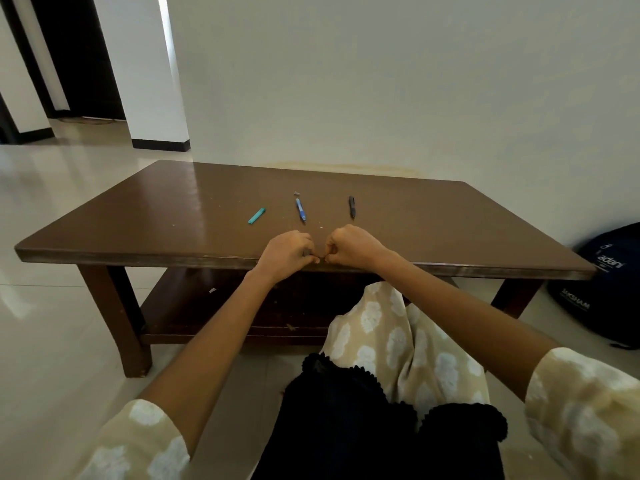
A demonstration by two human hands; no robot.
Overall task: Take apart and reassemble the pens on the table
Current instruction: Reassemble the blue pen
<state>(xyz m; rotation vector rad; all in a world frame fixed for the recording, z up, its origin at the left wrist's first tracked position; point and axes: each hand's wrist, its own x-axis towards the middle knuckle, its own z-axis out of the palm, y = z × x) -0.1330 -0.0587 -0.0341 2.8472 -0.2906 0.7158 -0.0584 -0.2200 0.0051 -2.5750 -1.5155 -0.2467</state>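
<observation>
My left hand (pixel 289 249) and right hand (pixel 349 245) pinch a small, light, slippery pen part (pixel 307 252); I'd grip its ends.

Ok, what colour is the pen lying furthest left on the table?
Teal, a short piece, clearest in the head view.

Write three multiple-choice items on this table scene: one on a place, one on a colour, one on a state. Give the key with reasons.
1. Where does the blue pen lie?
A. Between the teal piece and the black pen
B. On the lower shelf
C. On the floor

2. What colour is the table?
A. White
B. Brown
C. Green

3. How are the two hands?
A. Flat on the table
B. Hanging at the sides
C. Curled, close together at the table's near edge

Key: 1 A, it lies midway in the row; 2 B, the top is brown; 3 C, the left hand and right hand have curled fingers, the left holding a small grey part.
</observation>
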